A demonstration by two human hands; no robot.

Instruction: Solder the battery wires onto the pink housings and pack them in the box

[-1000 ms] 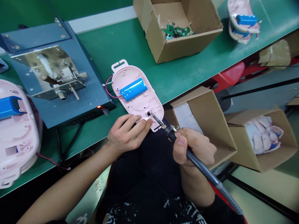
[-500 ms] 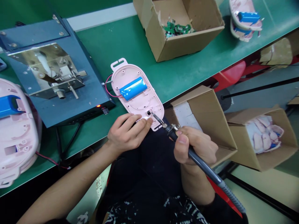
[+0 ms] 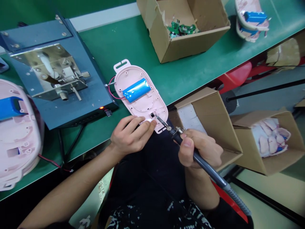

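Observation:
My left hand (image 3: pixel 131 133) presses its fingertips on the lower end of a pink plastic housing (image 3: pixel 143 109), which lies open on the bench. A blue wrapped battery pack (image 3: pixel 136 90) sits in the housing, and red and black wires (image 3: pixel 111 90) loop out at its left side. My right hand (image 3: pixel 199 149) grips a black soldering iron (image 3: pixel 205 163). The iron's metal tip (image 3: pixel 160 121) reaches a small square opening in the housing, close to my left fingertips. The contact point under the tip is hard to make out.
A blue metal machine (image 3: pixel 57 70) with an exposed mechanism stands left on the green bench mat (image 3: pixel 152 54). A cardboard box of green circuit boards (image 3: pixel 190 35) stands behind. Another pink housing (image 3: pixel 19 143) lies far left. Cardboard boxes (image 3: pixel 267 143) stand lower right, one holding pink shells.
The whole view has drifted slightly. Both hands keep their positions on the housing and the iron, and the iron's tip stays at the small opening.

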